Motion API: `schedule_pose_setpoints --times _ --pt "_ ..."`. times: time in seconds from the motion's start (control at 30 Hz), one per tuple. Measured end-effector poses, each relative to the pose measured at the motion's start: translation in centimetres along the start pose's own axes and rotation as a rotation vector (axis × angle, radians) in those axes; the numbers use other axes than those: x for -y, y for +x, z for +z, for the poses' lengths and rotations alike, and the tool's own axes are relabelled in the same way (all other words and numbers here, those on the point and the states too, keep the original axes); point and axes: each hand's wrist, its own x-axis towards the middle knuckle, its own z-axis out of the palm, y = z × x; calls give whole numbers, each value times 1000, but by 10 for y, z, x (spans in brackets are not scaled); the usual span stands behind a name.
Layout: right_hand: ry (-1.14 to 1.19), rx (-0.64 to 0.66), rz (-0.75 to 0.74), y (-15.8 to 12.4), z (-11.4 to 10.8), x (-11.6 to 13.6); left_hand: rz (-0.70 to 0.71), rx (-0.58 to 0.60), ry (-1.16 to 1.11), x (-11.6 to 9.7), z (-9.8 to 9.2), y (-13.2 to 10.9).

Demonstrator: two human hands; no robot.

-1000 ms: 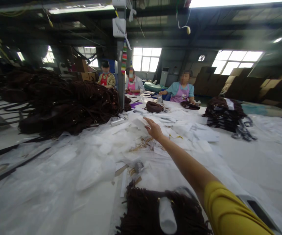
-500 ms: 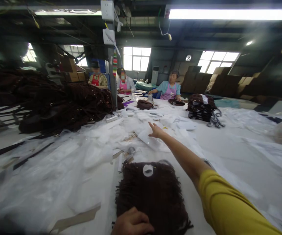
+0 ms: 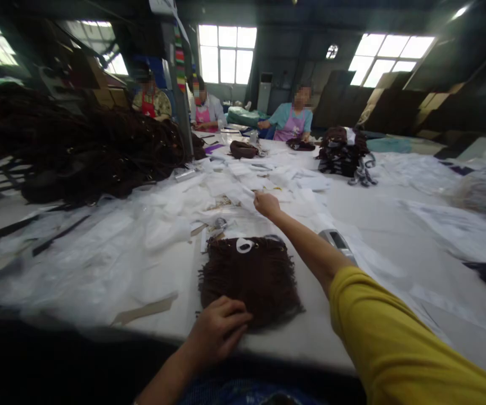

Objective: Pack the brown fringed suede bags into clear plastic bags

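Note:
A dark brown fringed bag (image 3: 249, 281) lies flat near the table's front edge, with a white ring-shaped piece (image 3: 244, 245) at its top. My left hand (image 3: 218, 326) rests on the bag's lower left edge, its fingers loosely spread and the palm partly hidden. Farther out, my right hand (image 3: 267, 203) is stretched over the white sheets beyond the bag. Its fingers are closed at a white sheet (image 3: 241, 194); what they pinch is too small to make out.
Brown bags (image 3: 112, 152) are heaped at the left. Crumpled clear plastic (image 3: 86, 270) covers the left front. A grey device (image 3: 336, 241) lies beside my right forearm. Stacked fringed bags (image 3: 340, 149) stand at the back right. Three people sit across the table.
The view has tilted down. My right hand's fingers, spread before, are now closed. More of my left hand shows on the bag, and the grey device has come into fuller view.

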Motion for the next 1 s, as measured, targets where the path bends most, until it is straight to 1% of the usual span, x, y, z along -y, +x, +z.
schedule_pose_setpoints --times 0.07,0.1,0.17,0.2,0.23,0.27,0.3,0.33,0.4,0.47,0.5,0.53,0.57,0.6,0.67,0.73,0.77,0.87,1.0 --pt "47 -109 28 -16 -17 -8 23 -38 139 -7 4 -5" --pt "128 -191 21 -27 -24 -12 25 -54 208 -10 5 -8" --pt "447 -367 -53 -59 -38 -20 19 -42 304 -18 6 -10" --pt "638 -423 -111 -81 -45 -22 16 -10 329 -21 6 -10" --pt "819 -447 -163 -107 -50 -24 17 34 345 -23 5 -10" --pt "959 -421 -212 -135 -55 -25 19 80 357 -24 4 -9" --pt "1052 -378 -238 -166 -59 -24 23 120 364 -23 3 -8" --pt "1111 -357 -232 -199 -61 -23 28 156 364 -21 2 -6" --pt "1118 -293 -213 -262 -60 -17 39 207 334 -14 1 -3" --pt "1011 -279 -270 -316 -49 -7 20 240 260 -6 -3 1" --pt "931 -262 -330 -337 -40 -1 -11 256 210 -2 -7 5" --pt "853 -224 -421 -354 -29 6 -49 277 154 2 -13 10" --pt "781 -239 -507 -366 -16 13 -91 305 96 6 -20 16" --pt "694 -271 -571 -374 -2 19 -128 340 39 10 -28 23" --pt "512 -383 -665 -380 27 30 -141 428 -79 18 -45 40" --pt "358 -435 -703 -377 50 38 -128 535 -193 25 -59 56" --pt "301 -441 -706 -373 60 41 -124 586 -238 28 -65 64" --pt "194 -442 -687 -360 75 47 -127 701 -287 33 -74 82" --pt "134 -484 -660 -343 77 51 -185 797 -281 35 -77 98"
